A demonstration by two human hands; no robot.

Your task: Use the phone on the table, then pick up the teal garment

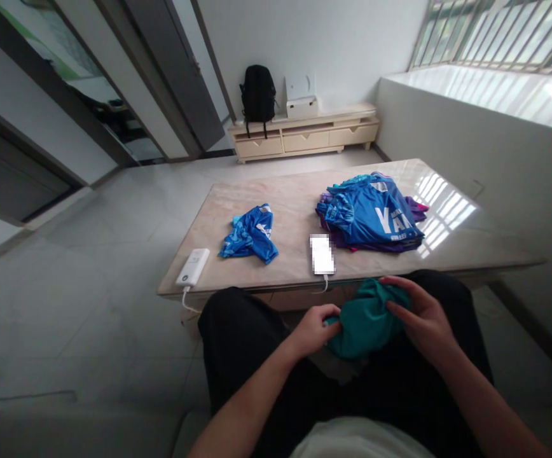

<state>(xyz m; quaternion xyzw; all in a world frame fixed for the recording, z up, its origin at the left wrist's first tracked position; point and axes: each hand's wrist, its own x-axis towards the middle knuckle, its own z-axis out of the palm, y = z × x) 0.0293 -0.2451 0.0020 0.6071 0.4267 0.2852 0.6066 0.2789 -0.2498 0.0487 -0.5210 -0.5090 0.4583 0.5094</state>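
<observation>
A bunched teal cloth (pixel 366 321) hangs over my lap between my two hands. My left hand (pixel 317 327) pinches its left edge, thumb and fingers pressed together. On the other side, my right hand (pixel 421 312) grips the upper right part of the cloth. Beyond it on the table (pixel 295 191) lies a stack of blue and purple shirts (pixel 371 213) with white lettering on top. A crumpled blue shirt (pixel 252 235) rests apart from the stack, to the left.
A white power bank (pixel 193 267) with a cable sits at the table's near left corner. Near the front edge lies a phone (pixel 322 254), also cabled. Against the back wall, a low cabinet (pixel 304 141) holds a black backpack (pixel 257 93) and a white box (pixel 301 107).
</observation>
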